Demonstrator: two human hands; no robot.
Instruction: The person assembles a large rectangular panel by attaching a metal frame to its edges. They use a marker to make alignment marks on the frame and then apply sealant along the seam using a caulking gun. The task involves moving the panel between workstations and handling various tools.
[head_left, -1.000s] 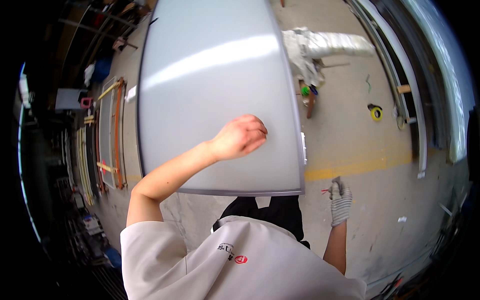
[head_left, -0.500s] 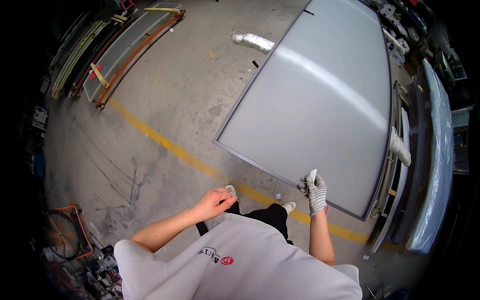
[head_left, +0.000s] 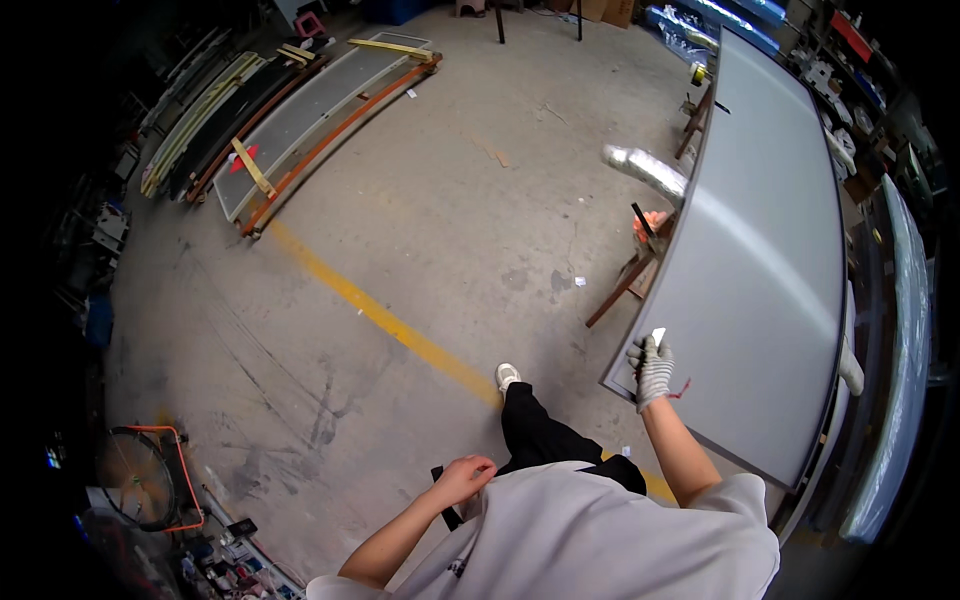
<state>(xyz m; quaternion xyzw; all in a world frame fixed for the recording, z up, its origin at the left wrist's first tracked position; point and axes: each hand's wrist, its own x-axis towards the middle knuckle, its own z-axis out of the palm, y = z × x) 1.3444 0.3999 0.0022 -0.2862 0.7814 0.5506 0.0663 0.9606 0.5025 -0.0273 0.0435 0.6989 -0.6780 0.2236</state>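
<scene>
Left hand (head_left: pixel 466 476): your bare hand is hanging loosely curled at your hip, holding nothing.
Right hand (head_left: pixel 653 368): your gloved grip is closing on a small dark tool against the panel's near corner.
Panel (head_left: pixel 770 250): it is lying flat on trestles, stretching away on your right.
Floor (head_left: pixel 400 250): a yellow line is crossing the concrete.

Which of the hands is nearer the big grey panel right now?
Right. The gloved right hand rests on the near corner of the grey panel, gripping a small tool. The bare left hand hangs by the person's hip, well clear of it.
</scene>
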